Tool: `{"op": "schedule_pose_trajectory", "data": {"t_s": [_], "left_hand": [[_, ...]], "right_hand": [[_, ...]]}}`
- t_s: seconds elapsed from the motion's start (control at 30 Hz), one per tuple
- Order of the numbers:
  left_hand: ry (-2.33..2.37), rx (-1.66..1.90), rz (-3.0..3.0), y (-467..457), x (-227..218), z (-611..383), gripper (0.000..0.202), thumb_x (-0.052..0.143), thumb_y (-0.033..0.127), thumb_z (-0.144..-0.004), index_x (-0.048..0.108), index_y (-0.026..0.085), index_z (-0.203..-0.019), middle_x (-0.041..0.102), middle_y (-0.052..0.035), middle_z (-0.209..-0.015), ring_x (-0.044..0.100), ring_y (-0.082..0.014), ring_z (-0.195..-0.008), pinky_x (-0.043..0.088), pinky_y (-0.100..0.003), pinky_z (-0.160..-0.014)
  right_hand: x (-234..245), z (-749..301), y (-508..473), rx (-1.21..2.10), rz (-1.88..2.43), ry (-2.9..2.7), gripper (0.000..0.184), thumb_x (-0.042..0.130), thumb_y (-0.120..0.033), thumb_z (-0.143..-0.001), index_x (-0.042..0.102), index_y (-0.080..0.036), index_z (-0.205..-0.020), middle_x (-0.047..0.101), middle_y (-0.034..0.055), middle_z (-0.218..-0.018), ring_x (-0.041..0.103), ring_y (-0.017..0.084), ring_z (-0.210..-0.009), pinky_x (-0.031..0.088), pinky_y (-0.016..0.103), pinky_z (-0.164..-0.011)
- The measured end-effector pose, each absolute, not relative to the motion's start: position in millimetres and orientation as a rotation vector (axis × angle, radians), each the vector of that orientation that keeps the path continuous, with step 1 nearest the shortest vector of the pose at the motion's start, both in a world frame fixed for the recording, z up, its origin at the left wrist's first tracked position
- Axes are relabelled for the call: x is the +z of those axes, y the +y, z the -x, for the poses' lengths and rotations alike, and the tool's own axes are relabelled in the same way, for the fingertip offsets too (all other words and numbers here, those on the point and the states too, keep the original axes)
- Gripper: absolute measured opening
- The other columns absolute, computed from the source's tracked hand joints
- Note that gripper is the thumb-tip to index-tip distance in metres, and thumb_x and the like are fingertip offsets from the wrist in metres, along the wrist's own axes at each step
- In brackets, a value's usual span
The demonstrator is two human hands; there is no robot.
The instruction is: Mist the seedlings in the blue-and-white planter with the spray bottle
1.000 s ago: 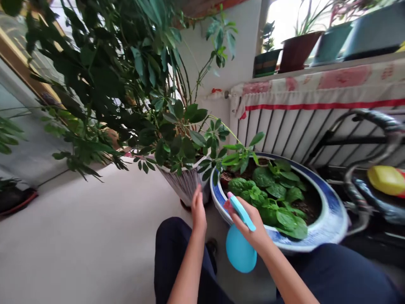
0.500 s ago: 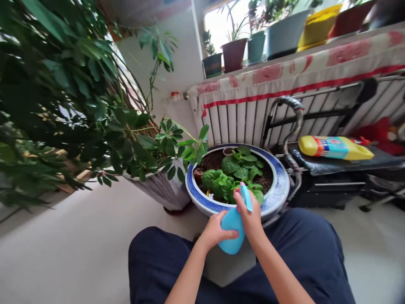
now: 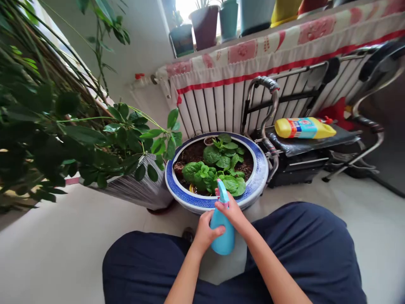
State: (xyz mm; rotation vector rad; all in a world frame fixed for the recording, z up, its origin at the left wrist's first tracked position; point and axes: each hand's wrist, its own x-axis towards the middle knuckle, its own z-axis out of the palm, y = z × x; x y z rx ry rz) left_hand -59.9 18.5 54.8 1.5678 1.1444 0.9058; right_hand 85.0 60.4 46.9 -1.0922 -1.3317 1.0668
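A light blue spray bottle [image 3: 222, 236] is held upright in front of my knees. My left hand [image 3: 205, 230] wraps round its body from the left. My right hand [image 3: 232, 210] grips its neck and blue spray head from the right. Just beyond it stands a blue-and-white ceramic bowl planter [image 3: 253, 185] with dark soil and broad green leafy plants [image 3: 215, 166].
A big leafy plant [image 3: 57, 126] in a ribbed pale pot [image 3: 136, 192] fills the left. Behind is a white radiator [image 3: 218, 105] under a cloth-covered sill with several pots. A yellow bottle [image 3: 303, 128] lies on a black seat with metal tubing at the right.
My left hand came off the floor side and took hold of the bottle's body. The view swung right and pulled back, and the bottle is now held upright with both hands.
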Motion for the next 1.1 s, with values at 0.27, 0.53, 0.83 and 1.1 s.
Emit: {"op": "schedule_pose_trajectory", "data": {"t_s": [0.27,0.53,0.83,1.1], "left_hand": [[1.235,0.77,-1.725,25.1,35.1,56.7,0.054,0.064,0.058,-0.073,0.07,0.017,-0.108,0.071,-0.0098,-0.103,0.061,-0.0309,-0.099,0.048,-0.043,-0.093],[1.252,0.739,-1.686,23.5,18.8,54.9,0.061,0.055,0.064,-0.077,0.066,0.016,-0.114,0.07,-0.0111,-0.103,0.062,-0.031,-0.098,0.047,-0.044,-0.093],[1.221,0.794,-1.547,24.3,12.4,59.6,0.069,0.057,0.064,-0.074,0.063,0.016,-0.123,0.069,-0.0124,-0.115,0.061,-0.0334,-0.109,0.047,-0.043,-0.096],[1.082,0.899,-1.467,26.0,17.2,68.7,0.065,0.057,0.058,-0.076,0.062,0.014,-0.124,0.069,-0.0115,-0.117,0.062,-0.0307,-0.107,0.045,-0.042,-0.101]], "right_hand": [[35.8,-89.5,62.4,1.151,1.215,-1.174,0.052,0.063,-0.057,-0.073,0.063,-0.016,-0.104,0.069,0.0143,-0.107,0.065,0.029,-0.097,0.049,0.045,-0.091],[36.6,-88.0,60.0,1.141,1.309,-1.149,0.043,0.064,-0.051,-0.073,0.066,-0.016,-0.097,0.072,0.012,-0.096,0.067,0.028,-0.088,0.051,0.039,-0.083],[34.1,-79.3,64.5,1.073,1.361,-1.239,0.037,0.065,-0.047,-0.074,0.065,-0.018,-0.096,0.072,0.0102,-0.098,0.066,0.027,-0.091,0.05,0.04,-0.083],[37.4,-65.8,66.1,0.989,1.342,-1.33,0.033,0.065,-0.044,-0.073,0.064,-0.019,-0.095,0.067,0.0081,-0.093,0.062,0.024,-0.085,0.05,0.037,-0.079]]}}
